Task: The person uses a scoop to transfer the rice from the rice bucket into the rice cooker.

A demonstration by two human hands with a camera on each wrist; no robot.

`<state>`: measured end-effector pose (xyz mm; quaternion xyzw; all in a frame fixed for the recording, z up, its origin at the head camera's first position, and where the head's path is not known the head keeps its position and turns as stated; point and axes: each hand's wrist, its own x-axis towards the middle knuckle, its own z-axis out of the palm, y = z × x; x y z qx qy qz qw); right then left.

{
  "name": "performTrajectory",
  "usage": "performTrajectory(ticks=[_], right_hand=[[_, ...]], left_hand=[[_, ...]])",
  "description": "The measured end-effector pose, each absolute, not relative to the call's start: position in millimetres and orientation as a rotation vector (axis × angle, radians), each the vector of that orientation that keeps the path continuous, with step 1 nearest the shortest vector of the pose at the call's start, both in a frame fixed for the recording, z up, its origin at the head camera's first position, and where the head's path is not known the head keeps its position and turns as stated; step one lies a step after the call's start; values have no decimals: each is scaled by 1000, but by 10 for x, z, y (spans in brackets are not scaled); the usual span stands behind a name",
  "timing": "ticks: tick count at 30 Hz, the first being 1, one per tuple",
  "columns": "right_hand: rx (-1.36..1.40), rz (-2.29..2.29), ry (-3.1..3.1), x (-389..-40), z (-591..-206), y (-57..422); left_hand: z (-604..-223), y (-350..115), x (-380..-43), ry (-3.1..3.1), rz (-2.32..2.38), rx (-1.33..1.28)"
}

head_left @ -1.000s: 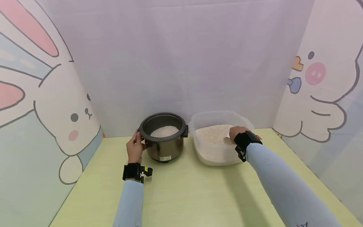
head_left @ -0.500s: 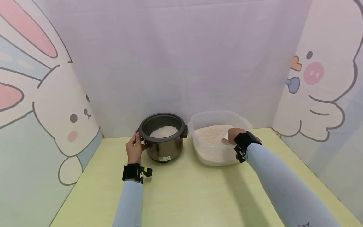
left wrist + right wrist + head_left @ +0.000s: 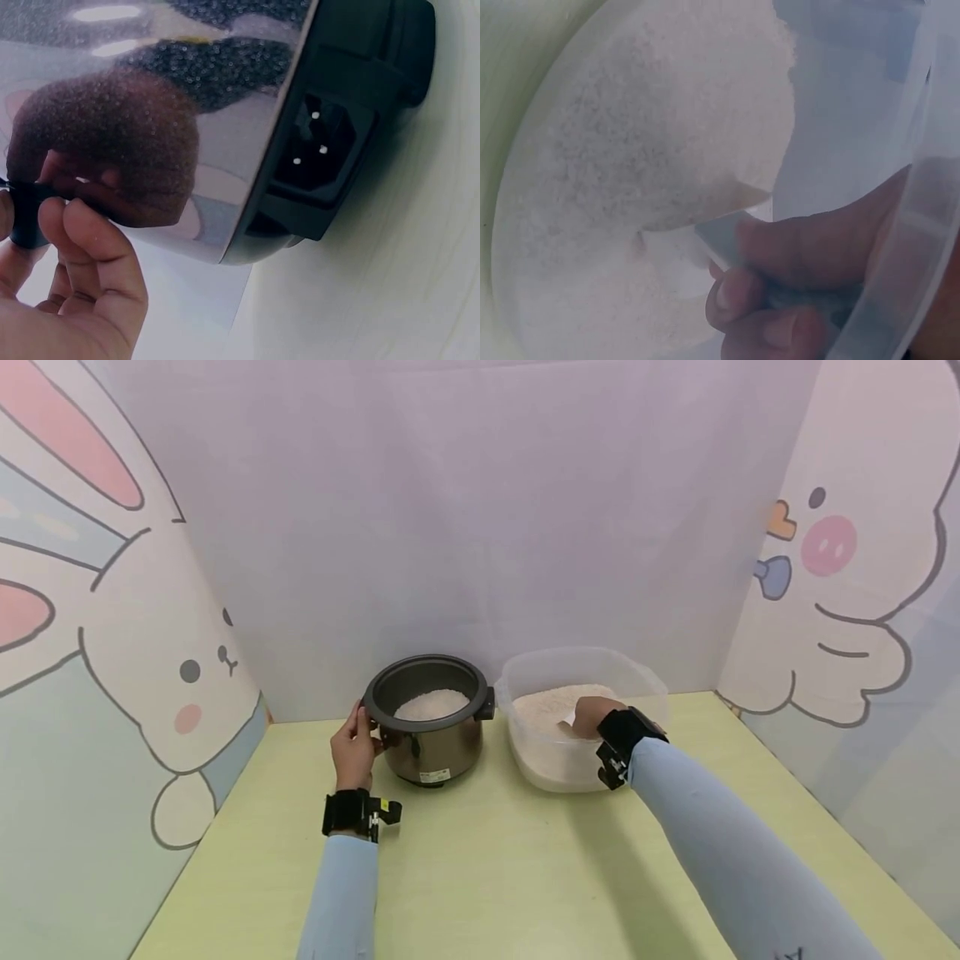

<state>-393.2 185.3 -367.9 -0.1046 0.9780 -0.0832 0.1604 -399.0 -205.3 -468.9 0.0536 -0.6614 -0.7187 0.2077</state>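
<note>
A dark rice cooker (image 3: 431,752) with white rice (image 3: 432,705) inside stands at the back of the table, its lid off. My left hand (image 3: 354,753) holds it by the small black side handle (image 3: 28,217), fingers curled under and thumb near the rim. To its right is a translucent plastic tub (image 3: 562,777) holding rice (image 3: 543,710). My right hand (image 3: 597,717) reaches over the tub's right side and grips a pale scoop (image 3: 721,236) by its handle. The scoop's front edge lies in the rice, partly buried.
A power socket (image 3: 319,150) shows low on the cooker's side, with no cord in it. The pale green table (image 3: 480,877) runs up to a plain backdrop (image 3: 480,527). Cartoon-printed side panels stand left and right.
My right hand has moved left within the tub, carrying the scoop over toward the middle of the rice. The left hand keeps its hold on the cooker.
</note>
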Motion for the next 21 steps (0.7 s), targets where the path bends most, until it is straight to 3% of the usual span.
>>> performTrajectory(ticks=[21], right_hand=[[-353,-397,2775,-3937,-3691,1703]], left_hand=[[-4681,-2045,-3997,-1827,-2005,133]])
